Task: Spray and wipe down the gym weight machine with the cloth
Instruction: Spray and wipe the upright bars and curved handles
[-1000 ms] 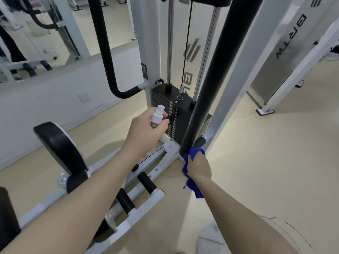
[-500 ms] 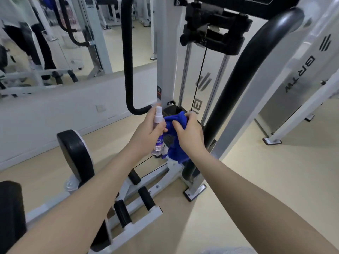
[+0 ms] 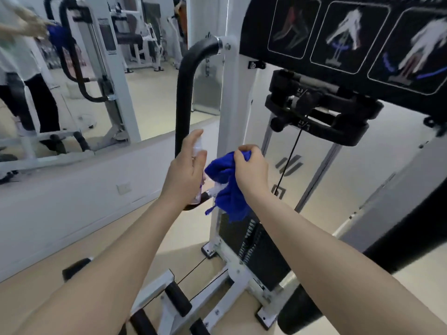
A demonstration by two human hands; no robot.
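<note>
Mid-frame, left hand (image 3: 186, 170) grips spray bottle (image 3: 198, 151) upright, finger over nozzle; right hand (image 3: 251, 171) clutches bunched blue cloth (image 3: 226, 187) just beside it, before white machine post (image 3: 235, 105)

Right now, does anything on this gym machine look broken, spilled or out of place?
Nothing stands out. The left hand holds the spray bottle, the right hand grips the blue cloth, and the white frame looks intact.
</note>
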